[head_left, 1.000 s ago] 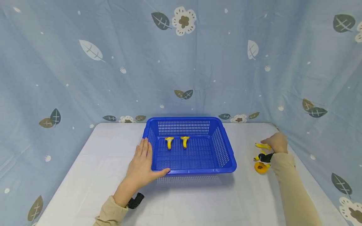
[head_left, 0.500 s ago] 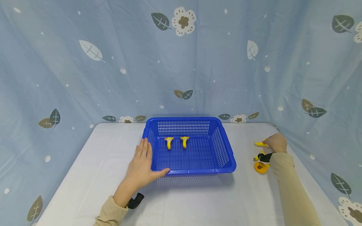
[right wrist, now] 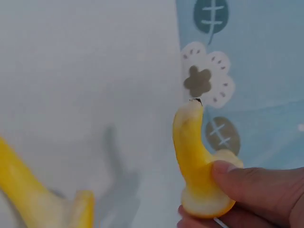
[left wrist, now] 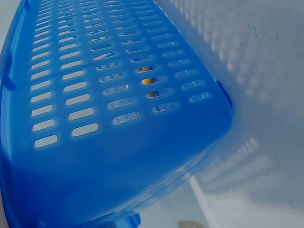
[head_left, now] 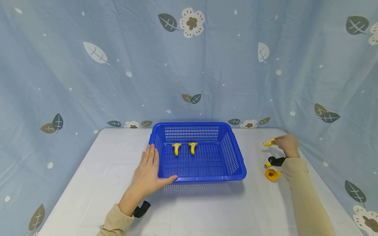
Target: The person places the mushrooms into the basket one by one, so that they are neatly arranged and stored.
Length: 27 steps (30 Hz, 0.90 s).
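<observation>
My right hand (head_left: 288, 145) pinches a yellow mushroom (right wrist: 190, 152) with a curved, dark-tipped stem and a flared cap, thumb on its near side. Its shadow falls on the white cloth below. Two more mushrooms lie just nearer on the cloth: one is partly covered by the black wrist strap, the other shows its round orange cap (head_left: 271, 175) with a brown centre. My left hand (head_left: 147, 172) rests with straight fingers against the left rim of a blue plastic basket (head_left: 203, 179), its thumb along the front rim. Inside the basket lie two yellow mushrooms (head_left: 176, 149), side by side.
The slatted basket wall (left wrist: 95, 161) fills much of the left wrist view. A blue curtain (head_left: 224, 65) with leaves and flowers hangs behind and beside the white-covered table (head_left: 206, 213). Black straps (head_left: 141, 209) sit at both wrists.
The right hand has lifted the mushroom off the cloth and moved it slightly away from the body and to the left. The left hand and basket stay put.
</observation>
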### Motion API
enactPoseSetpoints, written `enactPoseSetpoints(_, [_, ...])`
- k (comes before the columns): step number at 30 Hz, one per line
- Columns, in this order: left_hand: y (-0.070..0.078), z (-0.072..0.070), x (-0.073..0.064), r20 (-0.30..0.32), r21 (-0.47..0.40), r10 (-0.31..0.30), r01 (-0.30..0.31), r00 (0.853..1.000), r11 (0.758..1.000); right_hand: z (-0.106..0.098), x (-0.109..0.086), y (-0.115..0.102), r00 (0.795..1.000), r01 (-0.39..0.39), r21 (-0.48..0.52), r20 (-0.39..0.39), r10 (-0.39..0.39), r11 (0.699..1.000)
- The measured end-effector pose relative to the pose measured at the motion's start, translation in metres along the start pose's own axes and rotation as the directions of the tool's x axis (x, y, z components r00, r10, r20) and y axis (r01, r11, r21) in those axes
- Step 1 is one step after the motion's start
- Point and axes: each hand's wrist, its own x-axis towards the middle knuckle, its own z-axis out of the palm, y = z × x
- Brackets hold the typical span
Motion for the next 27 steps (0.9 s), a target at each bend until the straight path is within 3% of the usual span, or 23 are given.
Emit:
enactPoseSetpoints(9, [0.000, 0.001, 0.001, -0.013, 0.002, -0.004, 0.004, 1.000, 1.000, -0.007, -0.010, -0.023, 0.997, 0.036, 0.199, 0.060, -0.049, 0.979])
enactPoseSetpoints(16, [0.001, -0.001, 0.001, 0.002, 0.008, -0.010, 0.010, 1.000, 1.000, -0.020, -0.022, -0.058, 0.985, 0.124, 0.216, 0.089, -0.146, 0.968])
enactPoseSetpoints(23, [0.000, 0.000, 0.000, -0.003, 0.016, -0.004, 0.004, 1.000, 1.000, -0.022, -0.026, -0.089, 0.973, 0.131, 0.235, 0.154, -0.170, 0.963])
enactPoseSetpoints(27, [0.000, 0.000, 0.000, -0.008, 0.014, 0.000, 0.001, 1.000, 1.000, -0.019, -0.027, -0.103, 0.959, 0.164, 0.298, 0.173, -0.223, 0.940])
